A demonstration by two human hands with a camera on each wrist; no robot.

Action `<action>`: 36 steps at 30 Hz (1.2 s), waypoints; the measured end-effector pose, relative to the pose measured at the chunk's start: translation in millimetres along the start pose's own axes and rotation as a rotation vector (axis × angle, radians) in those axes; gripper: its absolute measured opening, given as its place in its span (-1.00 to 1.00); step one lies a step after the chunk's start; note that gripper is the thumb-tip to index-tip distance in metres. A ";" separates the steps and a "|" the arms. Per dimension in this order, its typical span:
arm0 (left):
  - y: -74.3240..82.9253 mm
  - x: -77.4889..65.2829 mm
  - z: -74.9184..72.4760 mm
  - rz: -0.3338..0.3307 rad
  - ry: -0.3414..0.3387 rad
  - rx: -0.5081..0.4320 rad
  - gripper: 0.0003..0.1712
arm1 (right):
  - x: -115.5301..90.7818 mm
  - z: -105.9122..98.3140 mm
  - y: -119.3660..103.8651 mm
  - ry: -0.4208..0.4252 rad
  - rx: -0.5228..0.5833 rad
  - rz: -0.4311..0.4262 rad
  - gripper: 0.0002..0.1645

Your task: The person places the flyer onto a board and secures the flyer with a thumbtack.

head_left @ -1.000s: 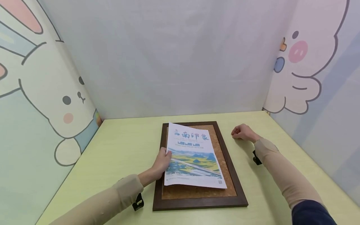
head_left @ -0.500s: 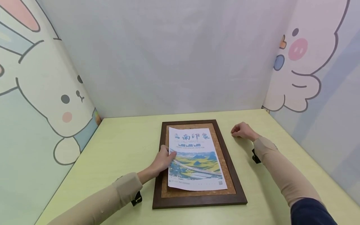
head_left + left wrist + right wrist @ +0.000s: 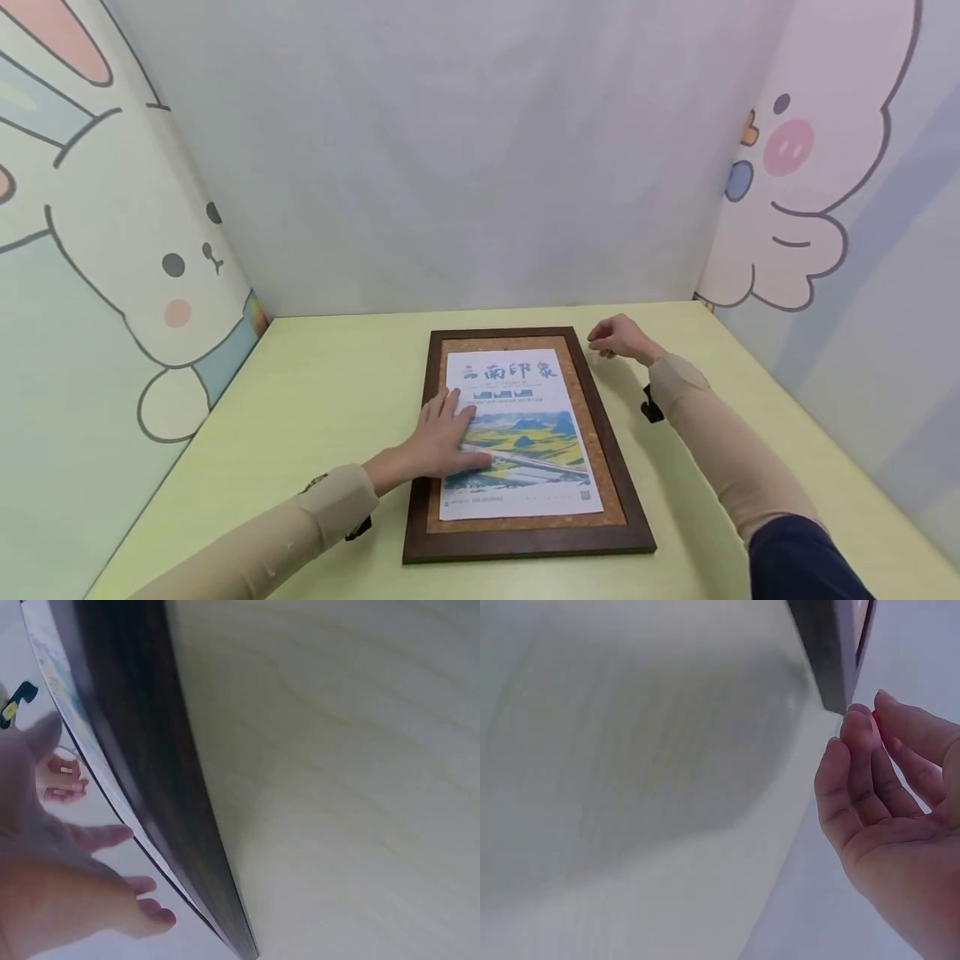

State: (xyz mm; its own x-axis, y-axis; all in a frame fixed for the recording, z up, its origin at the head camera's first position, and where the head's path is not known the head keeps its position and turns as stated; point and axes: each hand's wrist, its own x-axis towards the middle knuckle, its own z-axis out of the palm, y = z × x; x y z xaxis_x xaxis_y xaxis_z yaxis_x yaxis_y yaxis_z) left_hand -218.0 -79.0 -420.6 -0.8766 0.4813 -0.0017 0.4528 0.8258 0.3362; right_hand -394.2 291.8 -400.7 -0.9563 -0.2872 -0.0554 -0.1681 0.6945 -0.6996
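A printed poster (image 3: pixel 517 425) with blue lettering and a yellow-green landscape lies on a cork board (image 3: pixel 525 524) with a dark brown wooden frame (image 3: pixel 525 547). My left hand (image 3: pixel 438 442) rests on the poster's left side, fingers straight and spread. In the left wrist view that hand stretches over the frame's edge. Beside the board's upper right corner, my right hand (image 3: pixel 622 339) is raised off the table. Between its thumb and fingertips it pinches a small red object (image 3: pixel 876 715), mostly hidden by the fingers.
The board lies on a pale yellow-green tabletop (image 3: pixel 337 375). A grey-white backdrop (image 3: pixel 487 167) stands behind it. Side panels carry a cartoon rabbit (image 3: pixel 150 250) on the left and a white cartoon figure (image 3: pixel 795 242) on the right.
My left hand has let go of the poster's edge and now lies flat on it. The poster has settled straighter on the cork. My right hand has moved left towards the frame's corner.
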 end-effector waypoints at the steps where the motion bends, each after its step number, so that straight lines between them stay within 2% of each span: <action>1: -1.2 -1.2 1.1 0.016 -0.042 0.016 0.01 | 4.4 2.1 -5.6 -0.006 0.010 -0.007 -0.71; 4: -3.4 -3.9 3.7 0.048 -0.130 0.026 0.10 | 16.8 8.6 -21.8 -0.003 0.044 -0.014 -0.70; 7: -4.0 -5.1 4.1 0.066 -0.164 0.029 0.12 | 28.2 16.1 -35.5 -0.003 0.086 -0.012 -0.70; 14: -4.7 -5.7 2.8 0.064 -0.166 0.041 0.13 | 52.7 42.0 -56.3 -0.012 0.133 0.009 -0.70; 21: -6.2 -4.8 3.3 0.067 -0.178 0.063 0.13 | 68.2 66.9 -73.2 -0.063 0.096 -0.022 -0.67; 27: -3.1 -5.4 1.1 0.065 -0.188 0.066 0.15 | 75.6 80.4 -86.5 -0.113 0.079 -0.006 -0.72; 31: -1.8 -5.5 1.0 0.057 -0.192 0.079 0.16 | 80.2 86.0 -89.9 -0.179 0.098 0.008 -0.78; 36: -1.6 -5.0 0.7 0.046 -0.202 0.094 0.17 | 80.1 93.7 -94.2 -0.204 0.064 -0.027 -0.83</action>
State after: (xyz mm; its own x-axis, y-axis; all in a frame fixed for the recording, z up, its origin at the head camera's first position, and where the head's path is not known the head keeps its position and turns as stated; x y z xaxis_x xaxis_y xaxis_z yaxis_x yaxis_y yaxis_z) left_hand -214.2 -82.6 -421.7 -0.8085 0.5601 -0.1804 0.5129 0.8210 0.2507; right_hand -432.4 141.5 -406.0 -0.8821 -0.4375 -0.1746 -0.1713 0.6433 -0.7462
